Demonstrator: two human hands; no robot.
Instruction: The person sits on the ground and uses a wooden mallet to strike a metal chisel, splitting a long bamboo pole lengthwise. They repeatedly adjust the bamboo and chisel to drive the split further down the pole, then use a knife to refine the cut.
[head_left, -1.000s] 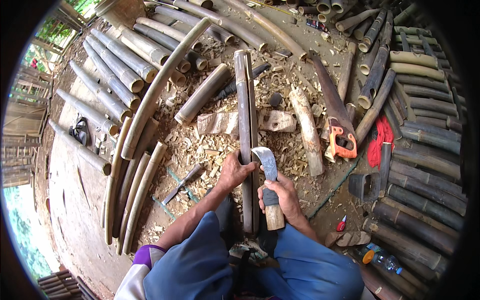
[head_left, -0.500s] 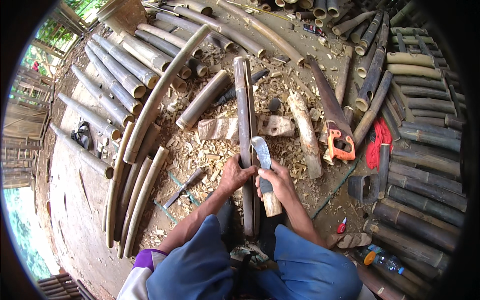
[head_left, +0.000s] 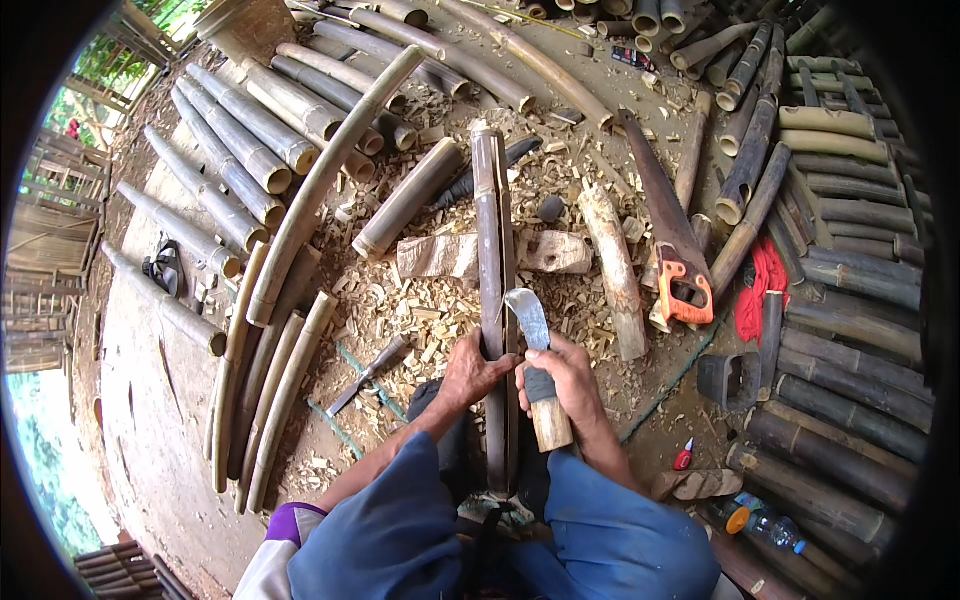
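A dark bamboo pole [head_left: 489,250] with a long split down its right side stretches away from between my knees. Its middle lies across a pale wooden block [head_left: 437,258]. My left hand [head_left: 474,368] is wrapped round the pole, with the thumb reaching over its top. In my right hand [head_left: 563,374], just right of the pole, is a hooked knife [head_left: 532,318]. Its curved blade points away from me beside the split, and its wooden handle [head_left: 550,424] has a dark wrapping. Whether the blade touches the bamboo I cannot tell.
Wood chips cover the ground around the block. A handsaw [head_left: 684,285] with an orange handle and a short log [head_left: 613,270] lie to the right. A chisel [head_left: 368,376] rests left of my forearm. Bamboo pieces [head_left: 225,160] lie at left; bamboo [head_left: 855,340] is stacked at right.
My right hand has drawn the knife slightly toward me and to the right. The left hand has slid a little nearer along the pole, still gripping it.
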